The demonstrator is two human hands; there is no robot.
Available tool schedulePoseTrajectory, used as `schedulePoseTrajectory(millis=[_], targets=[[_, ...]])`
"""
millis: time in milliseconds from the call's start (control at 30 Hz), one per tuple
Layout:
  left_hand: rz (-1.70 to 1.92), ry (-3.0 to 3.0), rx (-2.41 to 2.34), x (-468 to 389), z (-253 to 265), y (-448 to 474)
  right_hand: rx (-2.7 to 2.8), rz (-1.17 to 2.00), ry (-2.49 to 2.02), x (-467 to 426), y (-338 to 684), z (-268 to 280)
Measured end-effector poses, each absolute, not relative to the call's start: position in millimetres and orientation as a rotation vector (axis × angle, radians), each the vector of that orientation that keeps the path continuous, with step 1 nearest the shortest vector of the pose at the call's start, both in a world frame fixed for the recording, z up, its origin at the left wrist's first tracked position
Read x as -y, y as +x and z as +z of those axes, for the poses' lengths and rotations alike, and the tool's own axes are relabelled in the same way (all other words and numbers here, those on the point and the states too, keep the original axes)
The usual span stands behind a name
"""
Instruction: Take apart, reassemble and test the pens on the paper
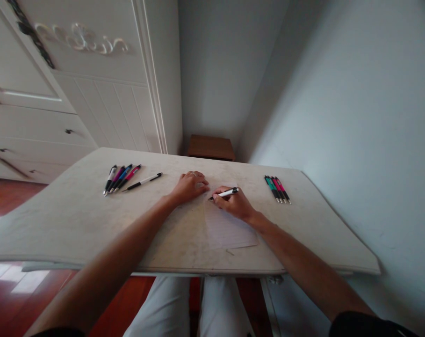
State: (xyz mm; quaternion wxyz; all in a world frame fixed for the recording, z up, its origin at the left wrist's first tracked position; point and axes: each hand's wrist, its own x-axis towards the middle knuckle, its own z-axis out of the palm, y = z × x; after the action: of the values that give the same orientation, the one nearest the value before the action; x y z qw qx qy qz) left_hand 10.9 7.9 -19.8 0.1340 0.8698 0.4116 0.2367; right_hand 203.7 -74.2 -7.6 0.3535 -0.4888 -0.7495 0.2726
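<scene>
My right hand (233, 203) is closed around a white and black pen (228, 192), whose tip points down at the upper left of a lined sheet of paper (229, 231). My left hand (190, 187) lies flat with its fingers stretched toward the sheet's top left corner, a ring on one finger. Left of it, a single white and black pen (142, 181) lies slanted on the table. Beyond that is a group of several pens (121, 179) in white, purple, blue and pink. To the right of my right hand, teal and pink pens (277, 189) lie side by side.
The pale, stained table (75, 220) spans the view in front of my legs. A white cabinet (117, 103) stands behind at the left, and a grey wall (356, 117) borders the right side. A brown wooden box-like piece (211, 147) sits beyond the far edge.
</scene>
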Motion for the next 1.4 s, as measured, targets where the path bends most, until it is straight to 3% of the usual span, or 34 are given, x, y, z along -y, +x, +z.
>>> schedulePoseTrajectory(millis=[600, 1167, 1400], targets=[[0.679, 2.531, -1.205, -7, -18, 11, 2.008, 0.533, -1.31, 72, 204, -1], [0.67, 2.529, -1.2, -7, -18, 10, 1.943, 0.718, -1.246, 74, 203, 0], [0.661, 2.537, -1.207, -7, -18, 11, 1.974, 0.649, -1.282, 75, 203, 6]])
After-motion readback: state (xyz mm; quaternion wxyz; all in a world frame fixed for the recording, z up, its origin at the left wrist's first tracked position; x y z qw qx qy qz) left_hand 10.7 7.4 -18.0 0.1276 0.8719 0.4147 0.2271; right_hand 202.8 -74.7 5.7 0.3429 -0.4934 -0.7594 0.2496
